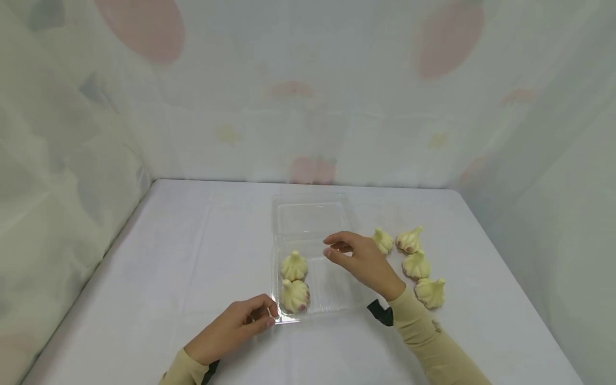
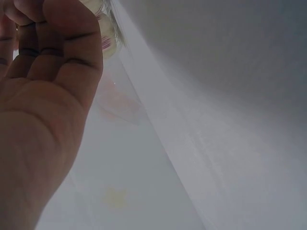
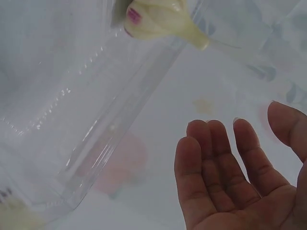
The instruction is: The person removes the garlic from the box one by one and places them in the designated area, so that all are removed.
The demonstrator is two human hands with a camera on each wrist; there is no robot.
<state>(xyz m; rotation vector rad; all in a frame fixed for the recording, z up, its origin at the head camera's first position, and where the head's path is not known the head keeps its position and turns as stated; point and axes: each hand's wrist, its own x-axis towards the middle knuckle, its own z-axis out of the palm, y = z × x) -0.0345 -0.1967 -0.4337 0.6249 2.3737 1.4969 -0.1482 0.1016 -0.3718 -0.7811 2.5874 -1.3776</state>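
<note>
A clear plastic clamshell container (image 1: 337, 289) lies with its lid (image 1: 313, 216) folded back, away from me. Two garlic bulbs, a far one (image 1: 294, 266) and a near one (image 1: 295, 295), sit along its left side. My left hand (image 1: 240, 323) pinches the container's near left corner between thumb and forefinger; the left wrist view shows its palm and bent fingers (image 2: 79, 52), but their tips are cut off. Over the container's far right part hovers my right hand (image 1: 363, 259), fingers loosely bent and holding nothing. In the right wrist view its fingers (image 3: 189, 167) are apart from the garlic bulb (image 3: 160, 19).
Several loose garlic bulbs lie right of the container, among them one at the back (image 1: 409, 239), one in the middle (image 1: 416, 265) and one in front (image 1: 430, 293). Another bulb (image 1: 383, 240) is partly behind my right hand. Patterned cloth walls (image 1: 375, 133) surround the white tabletop (image 1: 207, 240).
</note>
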